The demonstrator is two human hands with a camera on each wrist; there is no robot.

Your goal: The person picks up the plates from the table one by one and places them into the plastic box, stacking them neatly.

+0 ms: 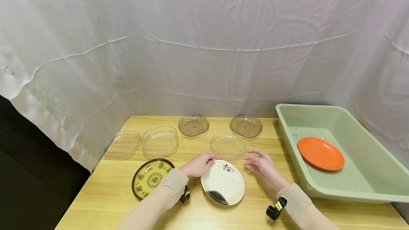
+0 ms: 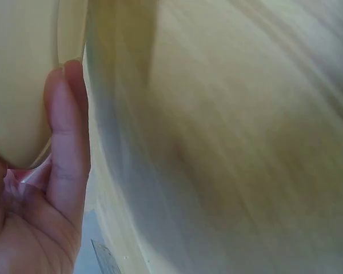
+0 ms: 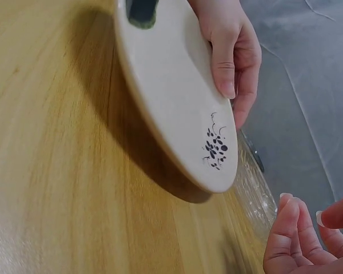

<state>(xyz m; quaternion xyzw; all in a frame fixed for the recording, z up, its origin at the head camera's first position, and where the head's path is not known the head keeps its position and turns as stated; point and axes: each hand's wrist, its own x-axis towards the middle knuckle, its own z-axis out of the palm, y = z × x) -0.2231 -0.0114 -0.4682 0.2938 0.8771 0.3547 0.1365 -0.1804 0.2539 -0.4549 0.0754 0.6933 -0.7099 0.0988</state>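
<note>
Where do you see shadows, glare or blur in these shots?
Right wrist view: the white plate casts a distinct dark shadow on the wooden table, with pale glare towards the lower left; left wrist view: the wood grain looks soft and smeared, while the left hand is clearer; head view: the pale curtain takes a pinkish tint at upper right.
</note>
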